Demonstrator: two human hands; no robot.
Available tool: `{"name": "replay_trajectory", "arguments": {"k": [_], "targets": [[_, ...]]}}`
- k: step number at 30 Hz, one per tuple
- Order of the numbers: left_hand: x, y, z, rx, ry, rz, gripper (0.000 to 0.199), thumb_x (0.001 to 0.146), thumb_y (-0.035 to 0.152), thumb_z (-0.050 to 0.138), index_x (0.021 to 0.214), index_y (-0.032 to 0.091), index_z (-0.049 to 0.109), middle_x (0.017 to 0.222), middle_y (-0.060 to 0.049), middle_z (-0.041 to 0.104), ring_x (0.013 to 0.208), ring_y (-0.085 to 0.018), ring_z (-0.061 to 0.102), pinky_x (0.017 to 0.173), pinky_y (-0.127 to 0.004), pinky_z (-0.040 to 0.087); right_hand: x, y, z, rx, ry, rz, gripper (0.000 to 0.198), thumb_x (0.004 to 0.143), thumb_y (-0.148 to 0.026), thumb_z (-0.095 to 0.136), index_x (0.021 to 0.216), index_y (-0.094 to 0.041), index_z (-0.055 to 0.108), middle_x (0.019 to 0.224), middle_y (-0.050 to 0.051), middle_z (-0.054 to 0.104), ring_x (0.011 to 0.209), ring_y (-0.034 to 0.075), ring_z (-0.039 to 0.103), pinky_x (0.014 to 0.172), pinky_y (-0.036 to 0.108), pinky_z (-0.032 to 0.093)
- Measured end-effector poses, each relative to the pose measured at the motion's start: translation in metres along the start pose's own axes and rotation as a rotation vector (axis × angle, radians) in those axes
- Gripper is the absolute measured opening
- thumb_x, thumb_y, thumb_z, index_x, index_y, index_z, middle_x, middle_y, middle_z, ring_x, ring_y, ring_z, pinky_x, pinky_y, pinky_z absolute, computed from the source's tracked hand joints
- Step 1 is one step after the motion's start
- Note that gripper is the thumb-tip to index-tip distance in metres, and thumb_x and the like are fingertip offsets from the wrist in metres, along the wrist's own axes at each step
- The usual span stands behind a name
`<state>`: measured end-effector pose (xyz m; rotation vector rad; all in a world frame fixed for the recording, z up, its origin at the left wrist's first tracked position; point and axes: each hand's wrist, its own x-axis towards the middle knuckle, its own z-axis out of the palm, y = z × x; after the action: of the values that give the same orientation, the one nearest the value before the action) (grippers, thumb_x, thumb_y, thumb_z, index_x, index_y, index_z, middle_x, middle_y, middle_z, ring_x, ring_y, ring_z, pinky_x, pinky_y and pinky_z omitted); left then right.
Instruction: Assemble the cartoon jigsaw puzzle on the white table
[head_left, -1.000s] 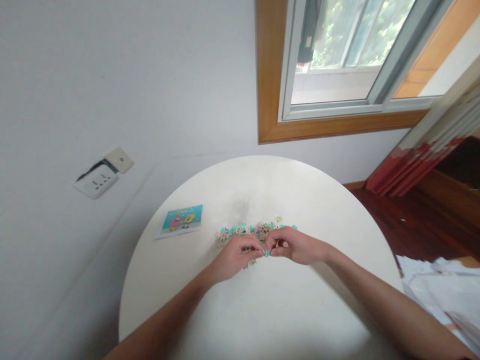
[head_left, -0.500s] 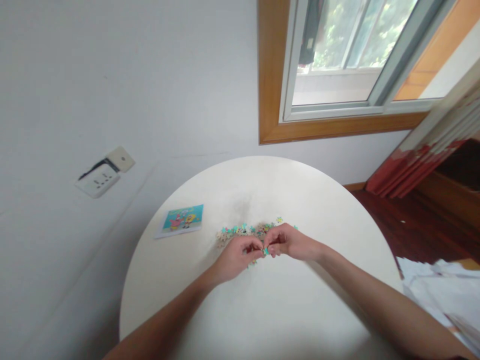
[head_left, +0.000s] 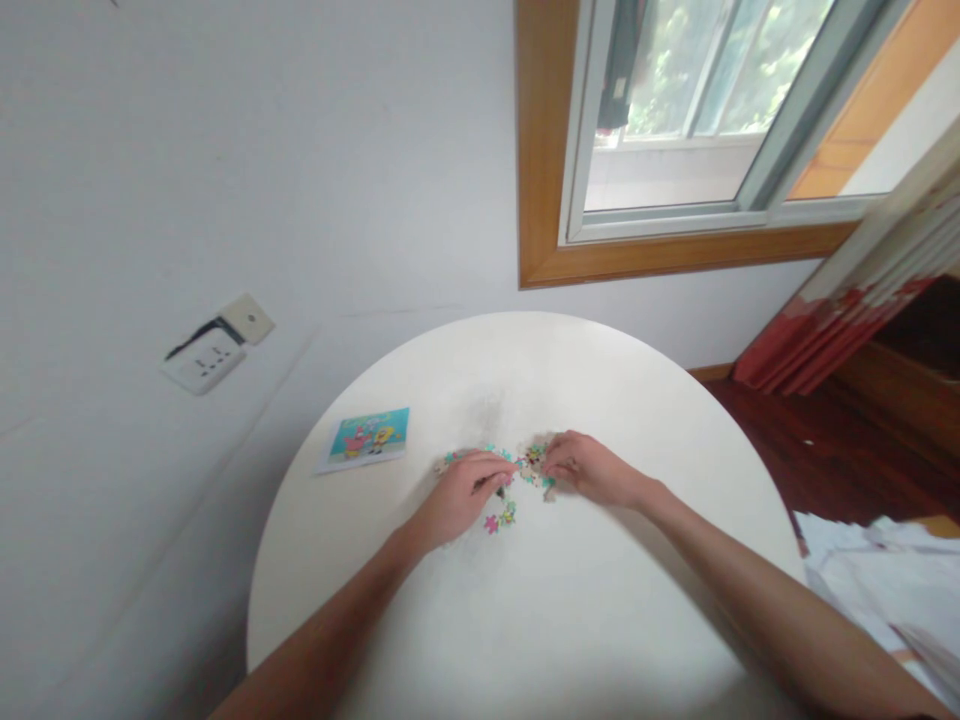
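Observation:
My left hand (head_left: 461, 498) reaches over the left part of a loose heap of small jigsaw pieces (head_left: 535, 456), its fingers stretched to the right and the thumb apart from them. Opposite it, my right hand (head_left: 594, 470) rests at the right side of the heap, fingers bent and apart among the pieces. Neither hand visibly holds a piece, though the fingertips partly cover some. A pink piece (head_left: 491, 524) lies on the near side, touching or close to a yellow-green one (head_left: 510, 512). Several pieces show teal print, others a plain beige back.
A picture card (head_left: 367, 440) with two cartoon figures lies left on the round white table (head_left: 555, 610). Behind the table stand a white wall with a socket (head_left: 202, 360) and a wood-framed window (head_left: 547, 265). White papers (head_left: 862, 575) lie at right, below a red-and-white curtain (head_left: 795, 350).
My hands were together holding a small teal piece between them. Now they are apart over the heap, the right moved slightly right. A pink piece shows at the near side.

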<state>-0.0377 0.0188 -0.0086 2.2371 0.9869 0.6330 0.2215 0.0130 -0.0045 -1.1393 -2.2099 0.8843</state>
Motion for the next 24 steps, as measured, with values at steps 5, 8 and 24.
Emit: {"name": "replay_trajectory", "arguments": {"k": [5,8,24], "targets": [[-0.005,-0.013,0.005,0.29,0.095,-0.055,0.039,0.098,0.032,0.046,0.134,0.023,0.057,0.142,-0.008,0.054,0.132,-0.024,0.046,0.114,-0.045,0.032,-0.003,0.011,0.013,-0.353,0.394,0.222,0.042,0.093,-0.036,0.053,0.129,-0.016,0.062,0.135,0.02,0.054,0.125,0.033,0.046,0.101,0.051,0.039],[-0.011,-0.019,0.011,0.439,0.021,-0.153,0.046,0.097,0.042,0.047,0.142,0.03,0.049,0.154,-0.006,0.039,0.143,-0.031,0.03,0.115,-0.057,0.026,-0.016,0.007,0.036,-0.37,0.219,0.109,0.057,0.088,-0.048,0.06,0.139,-0.026,0.052,0.15,0.016,0.041,0.137,0.036,0.034,0.108,0.058,0.03],[-0.022,-0.041,-0.009,0.557,0.184,-0.175,0.045,0.095,0.04,0.048,0.135,0.02,0.056,0.143,-0.015,0.052,0.134,-0.031,0.046,0.112,-0.052,0.034,-0.069,0.029,0.039,-0.394,0.554,0.264,0.04,0.093,-0.029,0.046,0.129,-0.016,0.056,0.137,0.019,0.05,0.132,0.034,0.041,0.107,0.055,0.036]]}}
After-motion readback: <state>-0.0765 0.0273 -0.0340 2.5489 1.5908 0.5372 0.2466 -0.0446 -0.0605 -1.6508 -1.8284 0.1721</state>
